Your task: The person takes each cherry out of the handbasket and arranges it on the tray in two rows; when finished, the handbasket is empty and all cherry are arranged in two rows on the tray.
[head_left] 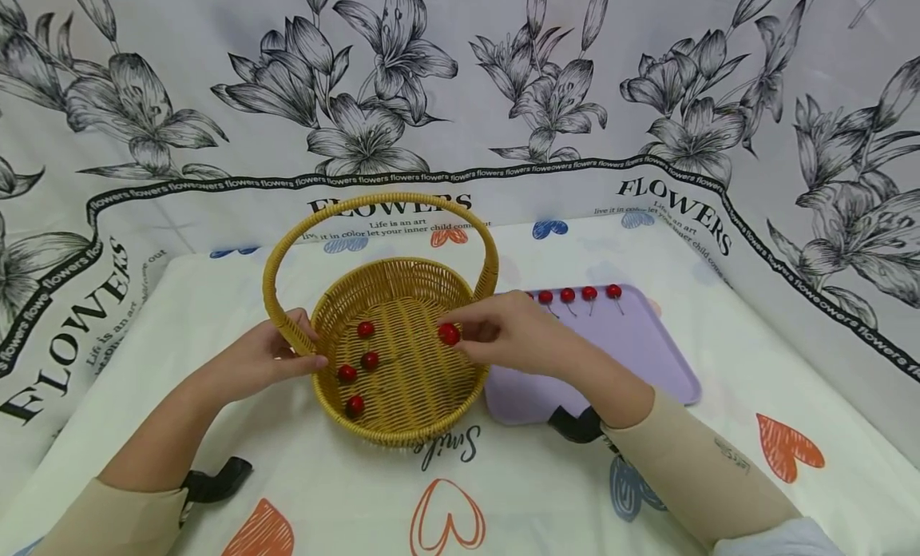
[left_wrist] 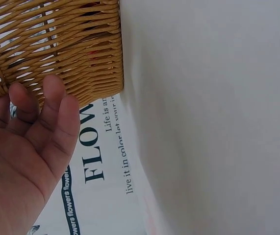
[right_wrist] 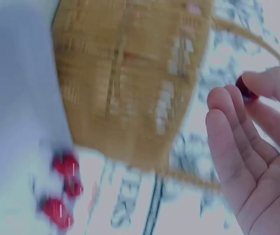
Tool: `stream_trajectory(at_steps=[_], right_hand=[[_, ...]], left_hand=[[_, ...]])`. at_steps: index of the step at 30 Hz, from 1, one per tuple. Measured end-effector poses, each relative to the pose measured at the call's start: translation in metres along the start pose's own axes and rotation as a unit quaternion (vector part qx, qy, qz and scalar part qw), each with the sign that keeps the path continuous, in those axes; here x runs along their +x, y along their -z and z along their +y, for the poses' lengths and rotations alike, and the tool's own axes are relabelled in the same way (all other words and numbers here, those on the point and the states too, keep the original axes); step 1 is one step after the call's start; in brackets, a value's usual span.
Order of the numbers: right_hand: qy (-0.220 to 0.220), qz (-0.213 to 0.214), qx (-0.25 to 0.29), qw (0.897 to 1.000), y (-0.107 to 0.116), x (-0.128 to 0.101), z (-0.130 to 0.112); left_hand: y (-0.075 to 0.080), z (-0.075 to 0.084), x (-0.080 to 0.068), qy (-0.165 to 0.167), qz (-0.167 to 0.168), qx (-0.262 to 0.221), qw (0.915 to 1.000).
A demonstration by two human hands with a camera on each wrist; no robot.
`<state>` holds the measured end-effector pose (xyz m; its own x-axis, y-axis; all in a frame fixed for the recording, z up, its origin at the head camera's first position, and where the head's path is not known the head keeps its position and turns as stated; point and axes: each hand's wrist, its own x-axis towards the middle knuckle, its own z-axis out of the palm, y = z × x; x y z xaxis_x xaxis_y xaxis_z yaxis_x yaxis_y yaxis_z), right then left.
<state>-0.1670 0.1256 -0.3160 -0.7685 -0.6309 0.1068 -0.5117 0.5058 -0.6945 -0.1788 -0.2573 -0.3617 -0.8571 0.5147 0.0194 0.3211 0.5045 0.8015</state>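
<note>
Pinching a small, glossy red cherry at its fingertips, the right hand holds it over the right side of the woven basket, just inside the rim. The left hand rests against the basket's left wall by the foot of the handle, fingers fairly straight and nothing gripped. Four more cherries lie on the basket's floor towards the left. Beyond the right hand a lilac tray lies just beside the basket, with a row of stemmed cherries along its far edge. The left wrist view adds the close weave of the wall and the fingers laid on it — the head view only hints at that. The right wrist view, blurred, shows the cherry between fingertip and thumb.
</note>
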Motion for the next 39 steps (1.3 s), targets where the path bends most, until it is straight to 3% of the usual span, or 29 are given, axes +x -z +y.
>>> stream_trajectory(at_steps=[3,6,10,13,19,30,39], right_hand=[[0.017,0.016,-0.005,1.0,0.018,-0.014,0.015],[0.021,0.036,-0.091,0.995,0.036,-0.022,0.032],[-0.005,0.045,-0.25,0.967,0.051,-0.025,0.055],[-0.033,0.02,-0.303,0.952,0.052,-0.021,0.074],[-0.057,-0.035,-0.316,0.946,0.044,-0.014,0.102],[-0.073,-0.056,-0.325,0.941,0.038,-0.013,0.119],[-0.127,-0.046,-0.278,0.951,0.049,-0.018,0.113]], left_hand=[[0.0,-0.001,-0.002,-0.001,0.004,-0.001,1.0],[0.0,-0.001,-0.001,-0.003,0.004,-0.002,1.0],[0.0,0.0,0.002,-0.002,-0.001,0.001,1.0],[0.001,0.001,0.004,-0.003,-0.001,0.005,1.0],[0.001,0.0,0.003,0.001,0.0,0.002,1.0],[-0.004,-0.005,0.0,-0.007,0.01,-0.006,0.9999],[-0.002,-0.004,0.002,-0.014,0.01,0.0,0.9999]])
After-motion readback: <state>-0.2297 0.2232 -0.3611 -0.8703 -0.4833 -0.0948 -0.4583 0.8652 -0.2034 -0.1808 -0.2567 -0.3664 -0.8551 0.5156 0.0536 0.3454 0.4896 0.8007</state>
